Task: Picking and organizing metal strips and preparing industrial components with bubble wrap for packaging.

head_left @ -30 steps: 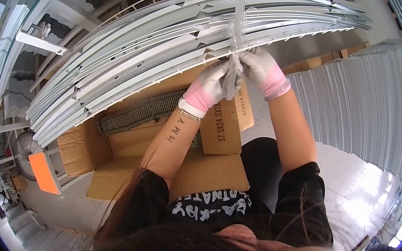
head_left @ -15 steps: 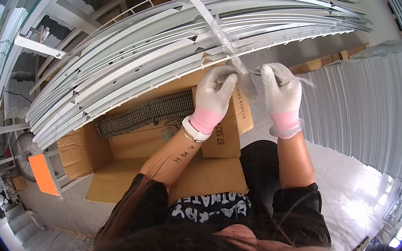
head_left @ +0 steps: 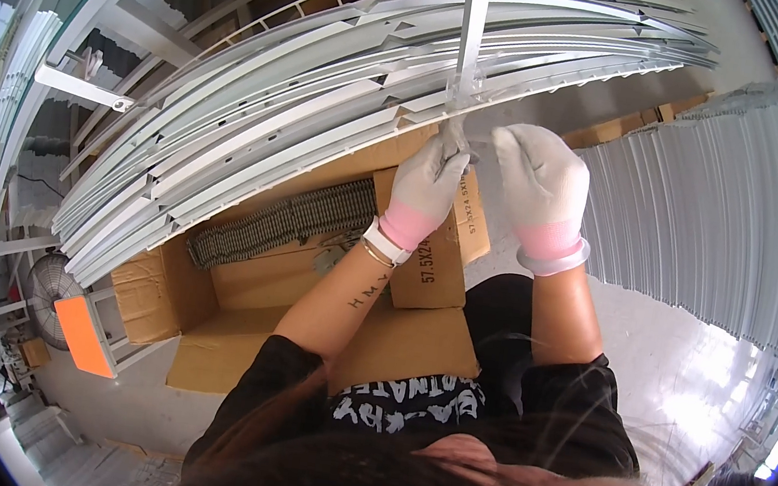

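Note:
A long white metal bar (head_left: 475,20) runs from the top edge down to my hands, across a stack of similar strips. Clear plastic film (head_left: 464,92) is wrapped around its near end. My left hand (head_left: 423,184), in a white glove with a pink cuff, is closed around that end. Gloved the same way, my right hand (head_left: 547,185) is raised just to the right, fingers pinched together. Whatever its fingertips may hold is too small to make out. Below my left hand stands an open cardboard box (head_left: 253,285) with a long bundle of small dark metal parts (head_left: 280,220) inside.
White metal strips (head_left: 258,120) lie stacked across the far side, in front of a metal rack. Tightly packed grey-white profiles (head_left: 705,204) fill the right. An orange panel (head_left: 86,337) and a round fan (head_left: 52,299) stand at the left.
The bar has swung from a slant to nearly upright in view. My left hand has closed around its film-wrapped end. My right hand, previously at a strand of film, has turned and come away.

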A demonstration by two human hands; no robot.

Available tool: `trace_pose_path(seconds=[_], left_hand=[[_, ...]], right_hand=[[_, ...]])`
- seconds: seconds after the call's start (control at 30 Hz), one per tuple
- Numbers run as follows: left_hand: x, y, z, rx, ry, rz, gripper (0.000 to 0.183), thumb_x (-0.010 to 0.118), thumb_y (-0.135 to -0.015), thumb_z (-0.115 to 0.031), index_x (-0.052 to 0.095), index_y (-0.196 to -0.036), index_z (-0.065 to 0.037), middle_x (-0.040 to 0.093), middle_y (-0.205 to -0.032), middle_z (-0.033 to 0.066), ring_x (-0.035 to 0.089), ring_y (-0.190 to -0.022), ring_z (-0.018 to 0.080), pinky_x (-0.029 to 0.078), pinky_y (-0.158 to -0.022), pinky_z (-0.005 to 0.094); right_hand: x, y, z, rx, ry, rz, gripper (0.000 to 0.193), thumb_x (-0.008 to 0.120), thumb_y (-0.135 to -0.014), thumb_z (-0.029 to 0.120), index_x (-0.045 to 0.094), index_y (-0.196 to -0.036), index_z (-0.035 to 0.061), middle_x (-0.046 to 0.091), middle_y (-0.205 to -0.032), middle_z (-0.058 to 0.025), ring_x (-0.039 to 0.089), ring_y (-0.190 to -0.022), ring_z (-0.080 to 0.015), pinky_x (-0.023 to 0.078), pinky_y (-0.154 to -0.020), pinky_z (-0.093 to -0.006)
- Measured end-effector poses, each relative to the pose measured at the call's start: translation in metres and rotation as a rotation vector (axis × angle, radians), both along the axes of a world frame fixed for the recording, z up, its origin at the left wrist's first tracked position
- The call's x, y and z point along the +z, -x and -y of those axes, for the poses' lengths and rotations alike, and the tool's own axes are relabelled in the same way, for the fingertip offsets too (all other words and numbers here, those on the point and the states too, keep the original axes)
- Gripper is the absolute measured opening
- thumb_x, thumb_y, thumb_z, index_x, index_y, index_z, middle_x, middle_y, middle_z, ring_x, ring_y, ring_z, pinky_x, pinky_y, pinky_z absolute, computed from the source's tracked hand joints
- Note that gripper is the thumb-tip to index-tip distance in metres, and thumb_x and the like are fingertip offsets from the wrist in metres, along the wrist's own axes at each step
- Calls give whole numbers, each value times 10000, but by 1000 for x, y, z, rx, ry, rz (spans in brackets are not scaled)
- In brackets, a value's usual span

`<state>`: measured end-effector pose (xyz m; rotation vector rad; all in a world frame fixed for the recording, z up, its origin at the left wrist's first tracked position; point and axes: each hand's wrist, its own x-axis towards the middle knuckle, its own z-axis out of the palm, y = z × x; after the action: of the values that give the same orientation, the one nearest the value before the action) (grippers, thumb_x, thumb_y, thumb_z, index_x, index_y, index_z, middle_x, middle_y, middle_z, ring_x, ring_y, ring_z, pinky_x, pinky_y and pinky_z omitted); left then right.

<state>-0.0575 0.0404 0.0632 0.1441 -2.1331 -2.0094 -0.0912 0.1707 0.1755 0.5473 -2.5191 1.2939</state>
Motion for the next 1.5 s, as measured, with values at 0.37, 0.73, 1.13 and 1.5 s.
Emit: trace_pose_path(seconds=[0.37, 0.73, 1.13, 1.5], left_hand=[[-16, 6, 12, 53, 428, -217, 212, 658, -893, -133, 627, -1076, -29, 676, -903, 173, 657, -838, 367, 524, -720, 412], [32, -33, 37, 368, 700, -605, 301, 764, -740, -123, 649, -1002, -32, 644, -886, 128, 609, -803, 332, 450, -641, 454], [140, -22, 52, 75, 1144, -229, 252, 763, -764, -191, 640, -957, -87, 630, -791, 33, 628, -773, 253, 464, -656, 405], [64, -38, 32, 213, 787, -149, 380, 713, -866, -230, 610, -1164, -18, 645, -977, 162, 631, -839, 354, 511, -743, 442]], right_hand=[[9, -8, 38, 213, -56, 113, 165, 650, -913, 97, 717, -1005, -22, 711, -883, -174, 697, -777, -311, 547, -713, -348], [5, -1, 35, 262, -2, 1, 120, 662, -879, 112, 715, -951, 32, 685, -841, -141, 665, -771, -337, 540, -690, -378], [29, 11, 35, 295, 75, 47, 112, 655, -892, 103, 714, -922, 13, 684, -843, -140, 668, -782, -321, 536, -730, -347], [14, 10, 13, 273, 194, 70, 88, 645, -897, 64, 685, -923, -10, 684, -1027, -144, 661, -878, -264, 524, -834, -342]])
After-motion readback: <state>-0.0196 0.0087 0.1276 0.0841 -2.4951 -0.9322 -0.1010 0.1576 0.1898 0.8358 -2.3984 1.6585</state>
